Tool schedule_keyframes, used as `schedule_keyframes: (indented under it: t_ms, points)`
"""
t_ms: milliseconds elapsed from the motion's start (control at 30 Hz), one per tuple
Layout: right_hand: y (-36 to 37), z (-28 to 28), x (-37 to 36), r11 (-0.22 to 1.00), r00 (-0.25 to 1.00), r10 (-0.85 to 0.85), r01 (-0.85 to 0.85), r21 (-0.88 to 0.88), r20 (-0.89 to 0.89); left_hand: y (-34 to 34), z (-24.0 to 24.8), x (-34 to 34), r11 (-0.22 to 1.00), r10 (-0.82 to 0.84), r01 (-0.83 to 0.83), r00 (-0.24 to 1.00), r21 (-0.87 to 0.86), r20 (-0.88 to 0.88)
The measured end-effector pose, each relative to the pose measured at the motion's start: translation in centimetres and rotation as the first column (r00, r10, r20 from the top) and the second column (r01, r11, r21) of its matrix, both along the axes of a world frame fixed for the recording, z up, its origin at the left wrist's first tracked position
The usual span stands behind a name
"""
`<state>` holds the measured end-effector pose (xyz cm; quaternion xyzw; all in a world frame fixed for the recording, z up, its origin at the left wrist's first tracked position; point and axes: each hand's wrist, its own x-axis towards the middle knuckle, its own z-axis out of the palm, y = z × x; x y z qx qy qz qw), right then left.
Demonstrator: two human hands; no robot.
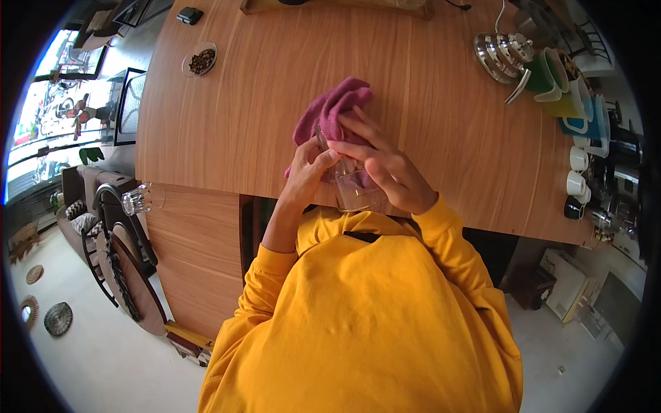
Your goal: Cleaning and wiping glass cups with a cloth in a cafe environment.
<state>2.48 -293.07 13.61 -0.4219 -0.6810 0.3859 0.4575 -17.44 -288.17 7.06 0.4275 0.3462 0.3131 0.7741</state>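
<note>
At the table's near edge, my left hand (307,170) is closed round a clear glass vessel (359,195), thumb and fingers at its narrower upper part. A crumpled magenta cloth (332,110) drapes over that part, and some of it shows pink through the glass. The vessel's wide end points toward my body, just in front of my yellow sweatshirt. My right hand (394,170) reaches over from the right, fingers stretched out and apart. Its fingertips touch the cloth, while its thumb stands off beside the glass. Cloth and hands hide the vessel's far end.
A clear dish of coffee beans (202,62) and a small black object (189,15) lie far left. A drinking glass (140,199) is at the left. A steel kettle (503,56), a green pitcher (549,74) and white cups (577,183) line the right. A wooden tray (337,8) is at the back.
</note>
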Motion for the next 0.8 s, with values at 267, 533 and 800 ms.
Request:
schedule_keyframes:
  t_ms: [267, 533, 800]
  points:
    - [-4.2, 2.9, 1.2, 0.987, 0.948, 0.126, -0.149, 0.058, 0.293, 1.8, 2.5, -0.8, 0.989, 0.122, -0.11, 0.985, -0.098, 0.119]
    - [-1.1, 1.0, 0.6, 0.998, 0.999, 0.032, -0.034, 0.057, 0.029, 0.0, 0.8, 1.3, 0.999, -0.024, 0.023, 0.998, 0.022, 0.054]
    - [-4.8, 2.8, 1.0, 0.99, 0.99, 0.137, -0.136, -0.03, 0.026, 0.5, 0.3, 0.9, 0.962, 0.129, -0.061, 0.96, -0.266, 0.248]
